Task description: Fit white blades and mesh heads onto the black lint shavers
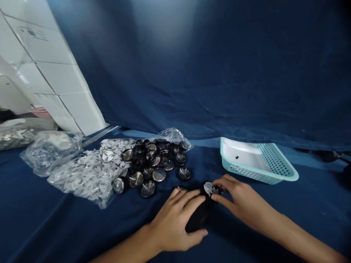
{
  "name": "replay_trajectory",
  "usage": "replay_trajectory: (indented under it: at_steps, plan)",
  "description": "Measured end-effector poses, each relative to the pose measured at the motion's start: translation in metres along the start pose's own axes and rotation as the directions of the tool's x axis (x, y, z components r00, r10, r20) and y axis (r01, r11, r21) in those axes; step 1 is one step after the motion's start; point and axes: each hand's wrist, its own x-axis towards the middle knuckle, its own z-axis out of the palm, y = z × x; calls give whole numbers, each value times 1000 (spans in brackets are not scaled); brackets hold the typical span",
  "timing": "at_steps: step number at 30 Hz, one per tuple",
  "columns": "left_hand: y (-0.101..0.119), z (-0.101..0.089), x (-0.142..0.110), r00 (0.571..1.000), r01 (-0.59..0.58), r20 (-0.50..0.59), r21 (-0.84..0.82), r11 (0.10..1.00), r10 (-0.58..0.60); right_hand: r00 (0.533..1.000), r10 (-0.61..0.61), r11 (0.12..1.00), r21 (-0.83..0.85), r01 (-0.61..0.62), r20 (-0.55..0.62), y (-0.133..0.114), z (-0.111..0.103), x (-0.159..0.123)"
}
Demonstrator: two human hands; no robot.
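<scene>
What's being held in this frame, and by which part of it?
A black object: the left hand wraps its body, and the right hand holds its far end, beside a white piece.

One left hand [174, 223], one right hand [242, 201], one teal basket [259, 171], at least three clear plastic bags [51, 153], about twenty-five black-rimmed mesh discs [159, 174].

- A dark blue backdrop cloth [208, 73] hangs in soft folds across most of the view.
- Pale light falls on the backdrop's upper middle, fading toward its sides.
- Left of the backdrop, stacked white cardboard cartons [61, 78] rise at a slant, touching its edge.
- Beyond the cartons, further left of the backdrop, lies something pink [41, 112].
- Below the backdrop's hem, a navy cloth cover [55, 226] spreads over the work surface.
- Under the backdrop's right end, dark shapes [326, 156] sit in shadow, too dim to tell.
</scene>
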Motion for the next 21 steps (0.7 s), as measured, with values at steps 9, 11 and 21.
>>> replay_trajectory:
  at_steps: [9,11,21]
  plan:
    - [-3,0,-1,998,31,52,-47,998,-28,993,-114,993,-22,115,25,6,0,2]
    - [-3,0,-1,998,37,60,-57,998,-34,989,-138,990,-8,139,51,4,-2,2]
    - [0,2,-3,988,-12,153,68,998,1,976,-214,970,-105,218,51,-3,-2,-3]
